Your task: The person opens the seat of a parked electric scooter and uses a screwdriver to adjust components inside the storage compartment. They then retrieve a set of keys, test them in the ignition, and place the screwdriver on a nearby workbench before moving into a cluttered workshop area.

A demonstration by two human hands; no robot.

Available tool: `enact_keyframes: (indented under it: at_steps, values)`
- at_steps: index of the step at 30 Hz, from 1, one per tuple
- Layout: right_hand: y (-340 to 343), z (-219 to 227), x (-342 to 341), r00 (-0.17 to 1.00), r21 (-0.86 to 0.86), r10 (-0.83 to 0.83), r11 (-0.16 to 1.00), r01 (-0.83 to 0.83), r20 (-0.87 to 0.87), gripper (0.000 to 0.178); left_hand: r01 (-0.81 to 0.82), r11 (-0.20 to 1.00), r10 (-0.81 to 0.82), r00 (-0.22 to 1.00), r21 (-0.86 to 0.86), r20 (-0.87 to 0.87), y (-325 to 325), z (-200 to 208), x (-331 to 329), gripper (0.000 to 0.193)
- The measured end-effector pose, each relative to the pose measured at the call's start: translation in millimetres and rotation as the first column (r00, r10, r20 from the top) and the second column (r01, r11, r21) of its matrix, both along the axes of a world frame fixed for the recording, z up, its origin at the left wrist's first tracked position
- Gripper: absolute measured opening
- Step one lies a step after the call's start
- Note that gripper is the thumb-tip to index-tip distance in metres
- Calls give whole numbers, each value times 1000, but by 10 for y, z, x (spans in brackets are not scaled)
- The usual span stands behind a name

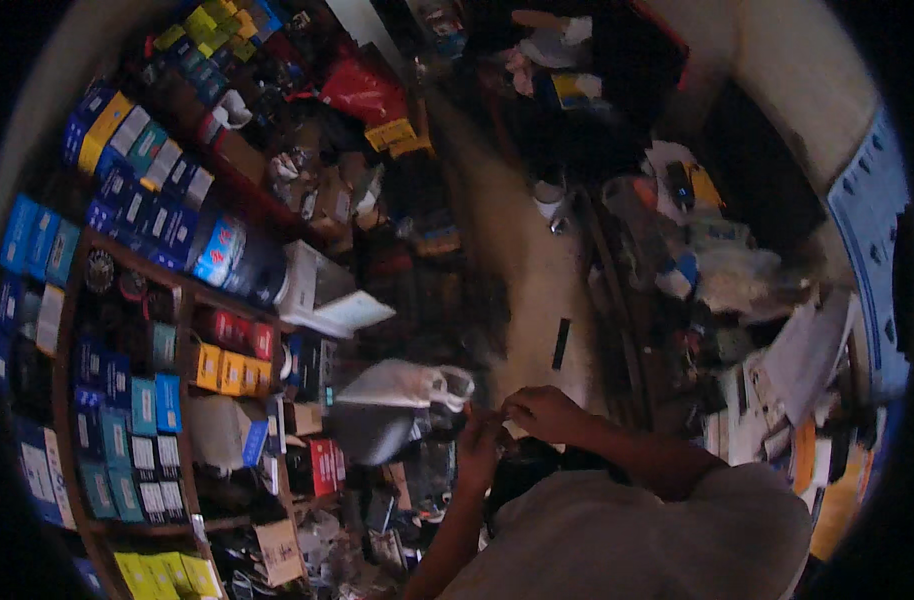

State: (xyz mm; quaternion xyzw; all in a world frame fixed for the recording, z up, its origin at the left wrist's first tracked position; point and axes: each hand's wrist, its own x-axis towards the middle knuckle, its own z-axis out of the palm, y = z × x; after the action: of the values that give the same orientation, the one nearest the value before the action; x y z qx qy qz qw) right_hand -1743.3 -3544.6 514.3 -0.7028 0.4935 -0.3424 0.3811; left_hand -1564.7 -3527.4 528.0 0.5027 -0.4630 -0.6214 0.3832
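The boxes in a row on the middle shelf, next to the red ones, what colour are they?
Yellow. The row of small boxes shows best in the head view, left of the hands.

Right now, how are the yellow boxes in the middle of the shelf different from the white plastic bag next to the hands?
The small yellow cardboard boxes are stiff, square-edged and lined up in a row inside the wooden shelf; the white plastic bag is soft, crumpled and lies loose outside it. The boxes are bright yellow, the bag pale white. The bag sits close to the left hand and right hand, whose fingers meet over something too small to tell; the boxes are farther away.
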Motion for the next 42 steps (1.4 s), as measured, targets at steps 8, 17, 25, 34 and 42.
enact_keyframes:
  at_steps: [8,17,25,34,42]
  values:
    - [-2327,360,-830,923,451,-320,870,198,212,28,250,952,-185,928,-174,324,-2487,-72,-737,36]
    - [-4878,670,-1718,658,409,-567,820,400,495,24,564,824,-521,792,-53,320,-5537,275,-1793,42]
    - [-7122,598,-2304,625,364,-565,825,433,538,27,457,884,-445,887,-97,125,-7571,-1,-2149,69]
    - [-9690,364,-2820,790,328,-344,925,192,508,37,55,987,-63,997,149,51,-9773,214,-2696,57]
    - [-11248,264,-2759,710,24,80,996,-89,-700,41,-95,995,95,995,29,12,-11558,419,-3050,59]
